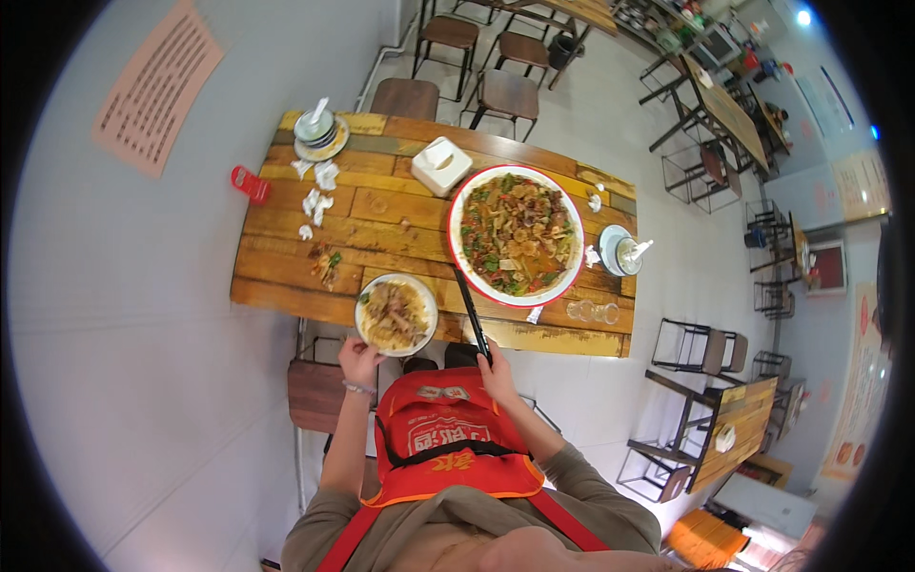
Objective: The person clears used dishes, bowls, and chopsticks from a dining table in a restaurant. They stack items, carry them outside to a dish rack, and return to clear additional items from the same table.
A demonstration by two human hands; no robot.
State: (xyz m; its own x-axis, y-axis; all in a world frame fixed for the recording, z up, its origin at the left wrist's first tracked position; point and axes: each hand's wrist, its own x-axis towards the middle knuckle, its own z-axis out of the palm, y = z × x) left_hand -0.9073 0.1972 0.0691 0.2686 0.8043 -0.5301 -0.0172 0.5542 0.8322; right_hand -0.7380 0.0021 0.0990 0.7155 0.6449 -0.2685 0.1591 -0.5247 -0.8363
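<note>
My left hand (362, 362) grips the near left rim of a white plate (429, 294) at the front edge of the table. On that plate lie food scraps (393, 314), brownish and yellowish, perhaps bones. In my right hand (498, 370) is a pair of black chopsticks (469, 306), pointing away from me across the table edge. Their tips lie close to a large white basin with a red rim (455, 259). It holds a stew (522, 232) of meat, greens and red bits in brown broth.
Crumpled tissues (325, 175) and a pile of scraps (327, 263) lie on the wooden table (386, 207). A white tissue box (442, 166), stacked bowls (314, 129), another bowl (629, 255) and clear glasses (593, 312) stand around the basin. A wall (143, 250) borders the left side.
</note>
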